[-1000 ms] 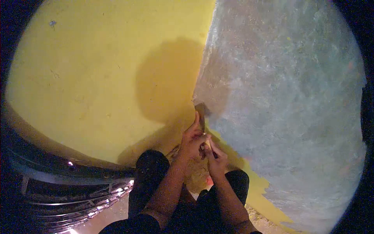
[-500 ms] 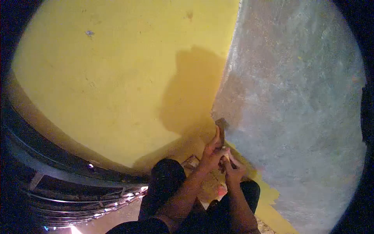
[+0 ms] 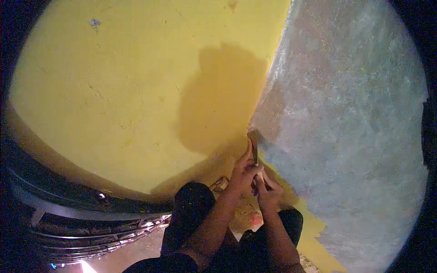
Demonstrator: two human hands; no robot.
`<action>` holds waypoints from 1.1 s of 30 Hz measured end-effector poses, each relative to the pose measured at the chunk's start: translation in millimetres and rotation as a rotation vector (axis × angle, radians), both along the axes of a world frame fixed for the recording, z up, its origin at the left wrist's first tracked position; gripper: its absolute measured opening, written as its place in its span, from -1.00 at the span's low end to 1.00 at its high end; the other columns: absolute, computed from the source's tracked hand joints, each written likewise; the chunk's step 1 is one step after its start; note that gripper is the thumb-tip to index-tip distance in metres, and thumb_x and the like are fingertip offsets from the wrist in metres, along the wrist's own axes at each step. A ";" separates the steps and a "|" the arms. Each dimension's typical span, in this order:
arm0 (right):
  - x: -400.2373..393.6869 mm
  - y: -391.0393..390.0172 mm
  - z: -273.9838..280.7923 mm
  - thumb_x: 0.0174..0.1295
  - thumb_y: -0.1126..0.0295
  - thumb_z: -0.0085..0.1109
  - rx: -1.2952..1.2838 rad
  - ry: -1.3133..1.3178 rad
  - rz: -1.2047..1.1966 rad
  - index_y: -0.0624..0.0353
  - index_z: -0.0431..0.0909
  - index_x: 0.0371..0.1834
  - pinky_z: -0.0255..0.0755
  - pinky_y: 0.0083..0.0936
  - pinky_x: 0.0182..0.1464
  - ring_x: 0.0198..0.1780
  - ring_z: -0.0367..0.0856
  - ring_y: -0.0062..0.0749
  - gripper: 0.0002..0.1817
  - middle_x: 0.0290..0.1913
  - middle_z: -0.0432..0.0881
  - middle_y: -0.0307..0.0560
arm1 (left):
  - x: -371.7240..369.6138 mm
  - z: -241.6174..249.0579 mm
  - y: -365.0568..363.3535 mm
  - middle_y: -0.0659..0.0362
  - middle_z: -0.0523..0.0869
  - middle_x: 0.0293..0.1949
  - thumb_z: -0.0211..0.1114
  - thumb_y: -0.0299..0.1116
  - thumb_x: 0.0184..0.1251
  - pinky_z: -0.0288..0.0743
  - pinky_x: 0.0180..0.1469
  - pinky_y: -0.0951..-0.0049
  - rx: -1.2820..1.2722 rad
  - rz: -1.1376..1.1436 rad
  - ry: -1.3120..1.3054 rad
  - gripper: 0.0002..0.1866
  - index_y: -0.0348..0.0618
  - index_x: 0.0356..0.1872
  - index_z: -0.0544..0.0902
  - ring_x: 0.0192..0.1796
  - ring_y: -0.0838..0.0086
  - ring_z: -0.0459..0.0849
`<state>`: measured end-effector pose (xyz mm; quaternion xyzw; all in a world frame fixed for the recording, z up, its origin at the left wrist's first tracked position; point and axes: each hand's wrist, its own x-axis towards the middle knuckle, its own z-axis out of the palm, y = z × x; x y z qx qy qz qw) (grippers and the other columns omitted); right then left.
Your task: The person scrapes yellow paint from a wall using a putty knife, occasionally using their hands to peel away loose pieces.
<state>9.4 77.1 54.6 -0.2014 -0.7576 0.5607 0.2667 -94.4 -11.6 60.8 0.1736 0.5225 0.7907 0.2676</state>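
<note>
A scraper (image 3: 255, 152) with a flat dark blade is in both my hands. Its tip meets the wall at the line where the yellow paint (image 3: 136, 91) and the grey surface (image 3: 346, 113) join. My left hand (image 3: 245, 172) is closed around the lower blade, its thumb stretched up along the blade's left side. Just below and to the right, my right hand (image 3: 269, 193) is closed around the light handle. Fingers cover most of that handle.
My bent knees (image 3: 195, 202) are close to the wall on both sides of my forearms. At lower left stands a dark structure with metal rails (image 3: 82, 236). Debris (image 3: 246, 216) lies on the floor between my knees. A shadow (image 3: 223, 100) falls across the wall.
Both hands and the scraper have shifted slightly up and left in the view, the tip staying by the paint line. The view itself has also moved a little. The grip is unchanged.
</note>
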 end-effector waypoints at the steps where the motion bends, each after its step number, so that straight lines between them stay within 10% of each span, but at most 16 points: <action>1: -1.2 -0.3 -2.3 0.41 0.55 0.33 -0.002 0.000 0.000 0.33 0.71 0.20 0.47 -0.60 -0.47 -0.50 0.57 -0.60 -0.68 -0.38 0.70 -0.18 | -1.8 3.2 -1.7 0.20 0.71 -0.30 0.28 -0.65 0.38 0.57 -0.22 0.56 0.003 0.000 0.005 0.11 0.26 0.73 -0.26 -0.33 0.61 0.59; 33: 1.1 13.5 -9.0 0.45 0.56 0.24 -0.094 0.062 0.041 0.21 0.60 0.01 0.51 -0.63 -0.36 -0.33 0.60 -0.65 -0.86 -0.27 0.68 -0.25 | 9.4 1.6 6.7 0.10 0.72 -0.19 0.35 -0.58 0.40 0.60 -0.14 0.49 0.145 0.075 0.034 0.05 0.16 0.74 -0.15 -0.22 0.51 0.68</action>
